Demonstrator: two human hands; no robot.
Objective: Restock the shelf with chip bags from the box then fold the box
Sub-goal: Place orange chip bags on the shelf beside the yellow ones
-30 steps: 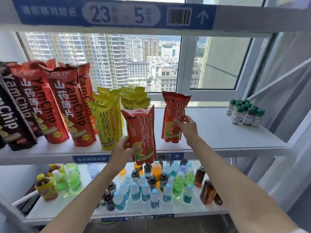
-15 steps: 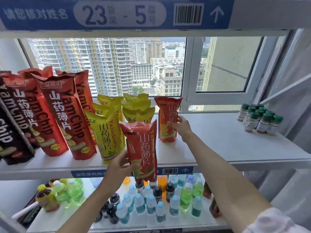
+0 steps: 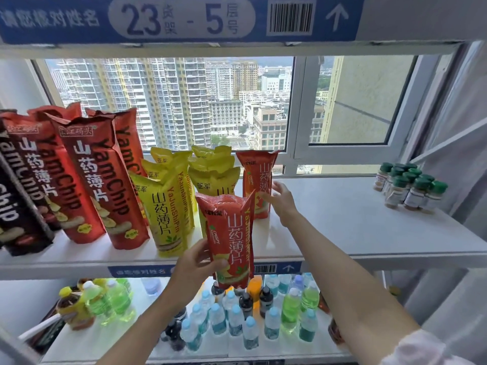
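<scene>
shelf [image 3: 355,233]: white board, free space at 3 o'clock of the chip rows; box not in view.
yellow bags [image 3: 168,206]: packed upright at 9 o'clock of the held bag, domino risk if bumped.
rear red bag [image 3: 257,180]: stands alone at back, tall and narrow, may tip.
held red bag [image 3: 228,238]: over shelf front edge, could drop onto bottles [image 3: 237,317] at 6 o'clock.
left hand [image 3: 196,262]: fingers wrapped round held bag's lower part.
right hand [image 3: 280,200]: fingers spread, seemingly just touching rear red bag.
</scene>
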